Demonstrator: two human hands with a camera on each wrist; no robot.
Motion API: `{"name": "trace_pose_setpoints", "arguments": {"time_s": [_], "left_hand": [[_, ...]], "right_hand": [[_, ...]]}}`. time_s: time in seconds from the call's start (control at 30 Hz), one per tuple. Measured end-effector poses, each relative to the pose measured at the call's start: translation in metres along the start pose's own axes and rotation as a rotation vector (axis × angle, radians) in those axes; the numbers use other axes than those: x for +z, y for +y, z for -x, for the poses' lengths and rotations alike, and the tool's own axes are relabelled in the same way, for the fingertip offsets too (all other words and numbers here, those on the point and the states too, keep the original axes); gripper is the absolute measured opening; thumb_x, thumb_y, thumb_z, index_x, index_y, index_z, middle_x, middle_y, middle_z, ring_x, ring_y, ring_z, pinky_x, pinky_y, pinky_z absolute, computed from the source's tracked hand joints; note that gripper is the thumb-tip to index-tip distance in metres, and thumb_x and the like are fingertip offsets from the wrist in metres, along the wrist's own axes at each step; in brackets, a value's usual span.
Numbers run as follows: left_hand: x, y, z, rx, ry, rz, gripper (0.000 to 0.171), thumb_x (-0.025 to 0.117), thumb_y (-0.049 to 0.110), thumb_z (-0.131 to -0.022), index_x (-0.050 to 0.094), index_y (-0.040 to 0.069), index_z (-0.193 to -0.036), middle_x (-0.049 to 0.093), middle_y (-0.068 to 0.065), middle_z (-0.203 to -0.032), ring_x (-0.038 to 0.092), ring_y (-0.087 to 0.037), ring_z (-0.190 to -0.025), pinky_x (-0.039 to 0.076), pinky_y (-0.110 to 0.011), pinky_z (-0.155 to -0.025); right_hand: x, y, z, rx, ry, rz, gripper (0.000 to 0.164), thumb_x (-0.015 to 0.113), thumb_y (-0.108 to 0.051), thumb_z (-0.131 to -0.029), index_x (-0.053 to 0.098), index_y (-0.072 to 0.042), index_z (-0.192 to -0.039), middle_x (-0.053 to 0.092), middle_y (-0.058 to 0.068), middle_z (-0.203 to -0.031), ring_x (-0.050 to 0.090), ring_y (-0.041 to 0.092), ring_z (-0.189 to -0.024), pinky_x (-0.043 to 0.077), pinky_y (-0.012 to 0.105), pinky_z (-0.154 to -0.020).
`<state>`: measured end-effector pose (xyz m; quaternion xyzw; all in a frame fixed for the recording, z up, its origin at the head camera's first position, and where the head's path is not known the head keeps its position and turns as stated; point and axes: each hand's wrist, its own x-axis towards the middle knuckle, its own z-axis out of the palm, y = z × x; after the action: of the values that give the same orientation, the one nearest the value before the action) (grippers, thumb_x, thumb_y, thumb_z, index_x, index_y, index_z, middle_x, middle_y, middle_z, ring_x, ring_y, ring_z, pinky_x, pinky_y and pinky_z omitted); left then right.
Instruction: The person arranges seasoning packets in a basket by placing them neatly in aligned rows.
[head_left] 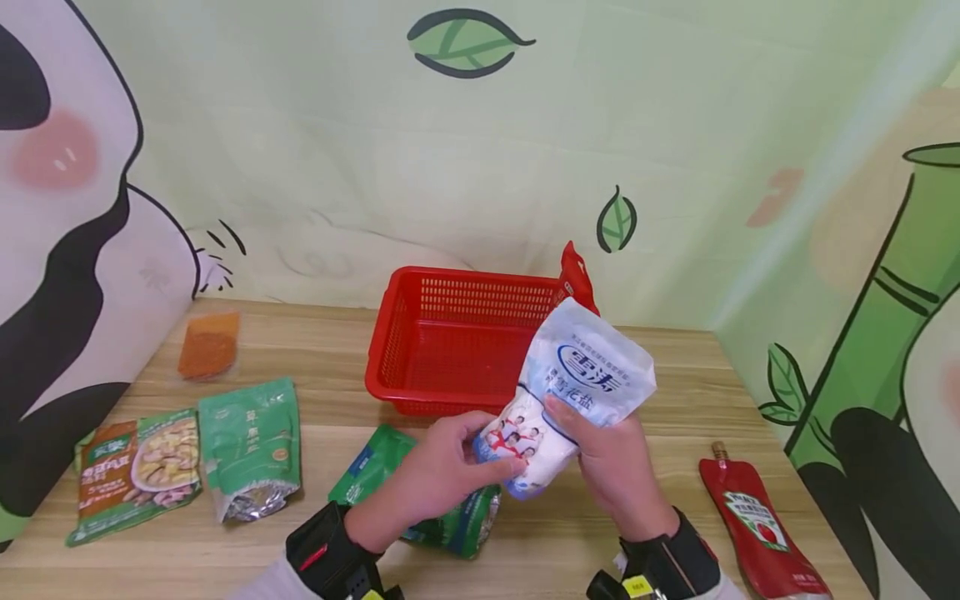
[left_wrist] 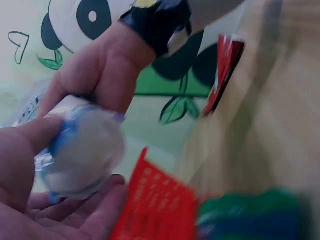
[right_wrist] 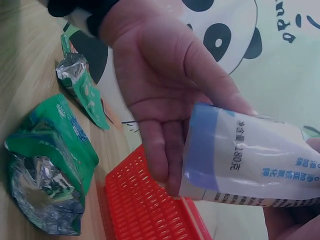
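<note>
A white and blue bag of salt (head_left: 592, 358) is held up in both hands, tilted to the right, in front of the red basket. My left hand (head_left: 442, 467) grips its lower end, thumb on the printed front. Higher on its right side, my right hand (head_left: 618, 471) pinches it with the thumb across the front. The bag's rounded bottom faces the left wrist view, where the salt bag (left_wrist: 92, 150) lies between both hands. Printed back text on the salt bag (right_wrist: 250, 160) shows in the right wrist view. A green bag (head_left: 468, 521) lies below my left forearm, partly covered.
The red plastic basket (head_left: 420, 406) stands by the back wall, a red packet (head_left: 575, 279) poking up at its right corner. To the left lie an orange packet (head_left: 208, 346), a green pouch (head_left: 251, 442) and a brown-green food bag (head_left: 112, 483). A ketchup pouch (head_left: 761, 521) lies right.
</note>
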<state>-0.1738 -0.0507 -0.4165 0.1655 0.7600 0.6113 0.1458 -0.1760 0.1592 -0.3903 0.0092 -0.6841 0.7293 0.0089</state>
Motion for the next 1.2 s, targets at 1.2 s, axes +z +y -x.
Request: {"name": "trace_pose_setpoints", "arguments": {"time_s": [1.2], "left_hand": [[-0.061,-0.002,-0.045,0.055,0.069,-1.018,0.050,0.088,0.033,-0.081,0.070,0.011,-0.122,0.075,-0.002,-0.103,0.068,-0.016,-0.088,0.061,-0.035,-0.083]], "right_hand": [[0.039,-0.040,-0.109,-0.207,-0.019,0.577,0.053,0.075,-0.033,-0.094,0.061,-0.016,-0.142,0.073,0.009,-0.124,0.073,0.028,-0.107,0.061,0.044,-0.088]]}}
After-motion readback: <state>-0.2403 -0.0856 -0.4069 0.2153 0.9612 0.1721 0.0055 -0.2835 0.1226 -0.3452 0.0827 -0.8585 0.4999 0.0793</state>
